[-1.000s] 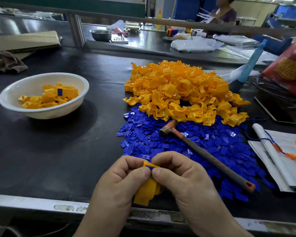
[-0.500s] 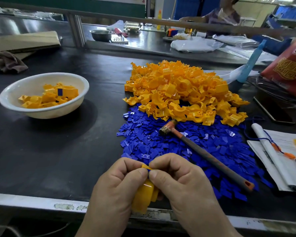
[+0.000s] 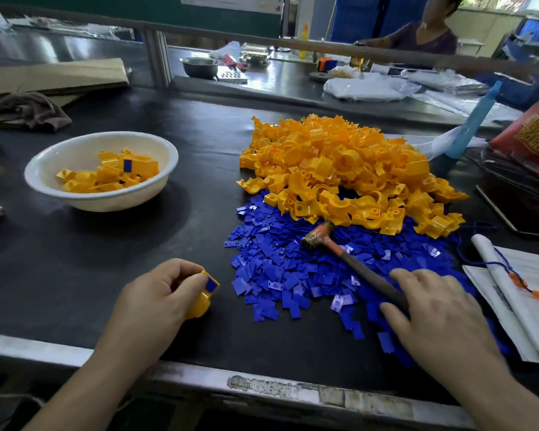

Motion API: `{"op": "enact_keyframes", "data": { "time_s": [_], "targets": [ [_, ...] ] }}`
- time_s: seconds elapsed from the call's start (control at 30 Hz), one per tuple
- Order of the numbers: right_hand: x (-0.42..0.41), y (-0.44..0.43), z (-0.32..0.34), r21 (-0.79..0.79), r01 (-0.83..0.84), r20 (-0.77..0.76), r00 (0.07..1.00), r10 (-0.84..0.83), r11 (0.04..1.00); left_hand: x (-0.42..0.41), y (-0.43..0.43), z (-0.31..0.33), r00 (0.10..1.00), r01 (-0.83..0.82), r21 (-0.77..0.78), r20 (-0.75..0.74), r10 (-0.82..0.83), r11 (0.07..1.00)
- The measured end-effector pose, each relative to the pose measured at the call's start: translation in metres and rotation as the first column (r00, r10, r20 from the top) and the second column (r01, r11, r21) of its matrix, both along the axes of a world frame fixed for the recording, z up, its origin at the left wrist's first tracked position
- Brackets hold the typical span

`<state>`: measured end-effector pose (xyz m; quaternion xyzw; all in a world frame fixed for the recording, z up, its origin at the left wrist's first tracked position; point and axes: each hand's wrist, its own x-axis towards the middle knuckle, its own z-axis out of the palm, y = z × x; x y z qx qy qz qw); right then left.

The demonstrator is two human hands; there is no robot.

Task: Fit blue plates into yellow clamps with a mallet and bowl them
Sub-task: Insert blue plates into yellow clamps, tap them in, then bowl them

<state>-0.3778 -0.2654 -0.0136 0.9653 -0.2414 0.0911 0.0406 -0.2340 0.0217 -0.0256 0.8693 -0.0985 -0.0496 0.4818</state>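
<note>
Dark workshop benches fill the view, and the near black surface (image 3: 106, 275) carries everything in use. Readable writing is scarce: the red bag (image 3: 535, 135) at the far right shows a gold ornamental print whose characters I cannot make out, and the print on the white papers (image 3: 511, 306) beside it is too small to read.

The left hand (image 3: 150, 303) pinches one yellow clamp (image 3: 199, 303) between thumb and curled fingers, near the front edge. The clamp's long axis runs away from the person, rounded body nearest, and the end with the blue plate (image 3: 211, 284) set in it points up and slightly right, toward the loose heap of blue plates (image 3: 277, 269).

The mallet (image 3: 349, 259) lies flat on that heap, its head close to the pile of yellow clamps (image 3: 339, 169) and its handle slanting down to the right. The right hand (image 3: 439, 312) is spread over the handle's lower end with fingers straight; whether it touches the handle cannot be told.

At the left, well apart from the piles, a white bowl (image 3: 115, 200) holds finished clamps, one with its blue plate facing up.
</note>
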Motion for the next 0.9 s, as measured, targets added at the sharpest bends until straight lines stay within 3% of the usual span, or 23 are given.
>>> {"op": "enact_keyframes", "data": {
  "time_s": [0.13,0.4,0.53,0.6,0.67,0.77,0.9],
  "targets": [
    [0.005,-0.005,-0.005,-0.022,-0.013,-0.080,0.997,0.011,1.000,0.005,0.002,-0.003,0.988,-0.037,0.136,0.153,0.016,0.990],
    [0.008,-0.017,0.004,0.120,-0.044,-0.108,0.993,0.057,0.992,-0.002,0.035,-0.008,0.998,-0.068,0.197,0.031,0.063,0.978],
    [0.004,-0.013,0.016,0.089,-0.091,-0.054,0.994,0.096,0.992,-0.006,0.033,-0.010,0.996,-0.053,0.286,0.088,0.028,0.957],
    [-0.002,-0.007,0.023,0.153,-0.139,0.031,0.990,0.136,0.978,-0.007,0.028,-0.008,0.993,-0.060,0.302,0.114,0.027,0.952],
    [-0.004,0.006,0.033,0.318,-0.169,0.142,0.981,0.129,0.933,-0.006,0.020,-0.006,0.989,-0.072,0.342,0.148,0.022,0.937],
    [0.000,0.033,0.046,0.571,-0.227,0.255,0.963,0.093,0.789,-0.004,0.008,-0.003,0.981,-0.100,0.430,0.195,0.016,0.897],
    [0.009,0.062,0.039,0.738,-0.248,0.139,0.966,0.218,0.627,-0.004,-0.002,-0.006,0.949,-0.131,0.514,0.311,-0.042,0.848]
  ]
}}
